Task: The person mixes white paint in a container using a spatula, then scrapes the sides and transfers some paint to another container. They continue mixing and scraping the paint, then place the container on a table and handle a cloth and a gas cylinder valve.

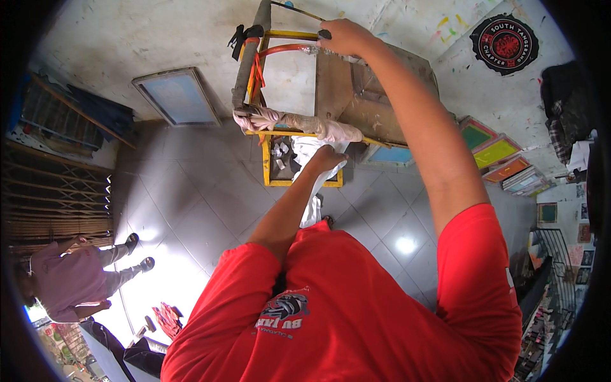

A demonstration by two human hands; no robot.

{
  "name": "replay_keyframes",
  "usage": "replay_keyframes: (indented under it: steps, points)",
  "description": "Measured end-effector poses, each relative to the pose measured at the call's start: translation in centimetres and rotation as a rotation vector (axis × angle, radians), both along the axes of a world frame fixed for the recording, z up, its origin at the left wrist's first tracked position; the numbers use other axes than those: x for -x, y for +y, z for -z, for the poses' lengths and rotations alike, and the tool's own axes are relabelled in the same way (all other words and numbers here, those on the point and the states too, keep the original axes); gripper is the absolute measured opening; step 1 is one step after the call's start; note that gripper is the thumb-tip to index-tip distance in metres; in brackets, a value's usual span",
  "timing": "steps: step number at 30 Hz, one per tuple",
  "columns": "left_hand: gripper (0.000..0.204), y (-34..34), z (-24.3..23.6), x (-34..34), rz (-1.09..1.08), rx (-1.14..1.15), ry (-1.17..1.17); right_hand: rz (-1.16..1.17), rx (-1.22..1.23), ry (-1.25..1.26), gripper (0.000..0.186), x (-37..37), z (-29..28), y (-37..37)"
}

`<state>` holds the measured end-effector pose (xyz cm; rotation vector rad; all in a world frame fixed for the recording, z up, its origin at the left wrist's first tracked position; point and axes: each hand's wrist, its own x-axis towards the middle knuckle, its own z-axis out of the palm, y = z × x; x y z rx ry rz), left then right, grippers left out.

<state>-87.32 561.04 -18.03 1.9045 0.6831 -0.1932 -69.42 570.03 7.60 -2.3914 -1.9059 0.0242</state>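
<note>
A yellow metal stand point(265, 162) is in front of me, with a brown flat board point(332, 86) on top. Pinkish cloth wrapping point(299, 122) covers the stand's near bar, and grey padding point(245, 79) its left bar. My left hand point(328, 158) is closed on white cloth point(310, 145), which hangs from below the near bar towards my body. At the stand's far side my right hand point(347, 38) is reached out with its fingers curled. A small dark piece point(324, 34) shows at its fingertips; I cannot tell what it is.
Framed screens lean on the walls: a pale blue one point(178, 97) at left, coloured ones point(499, 156) at right. Crumpled white scraps point(280, 150) lie in the stand's lower tray. Another person point(71, 278) stands at left near the folding gate point(57, 191).
</note>
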Motion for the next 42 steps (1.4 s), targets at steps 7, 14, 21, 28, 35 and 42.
replay_keyframes:
  steps: [7,14,21,28,35,42]
  points:
    - [0.071,-0.1,2.4,1.9,-0.134,0.076,-0.005,-0.217,-0.256,0.145,0.032,3.4,-3.2,-3.3]
    - [0.065,-2.0,3.9,7.1,-0.17,0.174,0.008,-0.095,-0.558,0.5,0.032,11.3,-4.6,-17.3]
    - [0.054,-2.8,9.8,15.0,-0.41,0.349,-0.025,0.035,-0.479,0.936,0.028,16.8,3.9,-25.6]
    - [0.072,-7.1,6.5,14.1,-0.587,0.202,-0.04,0.552,-0.124,1.551,0.031,22.1,18.4,-31.5]
    - [0.07,-12.3,2.0,9.0,-0.628,0.155,0.009,0.643,0.249,1.575,0.039,24.4,25.2,-34.6]
    - [0.057,-14.2,1.9,5.9,-0.635,0.155,-0.099,0.648,0.044,1.608,0.03,22.9,25.6,-36.1]
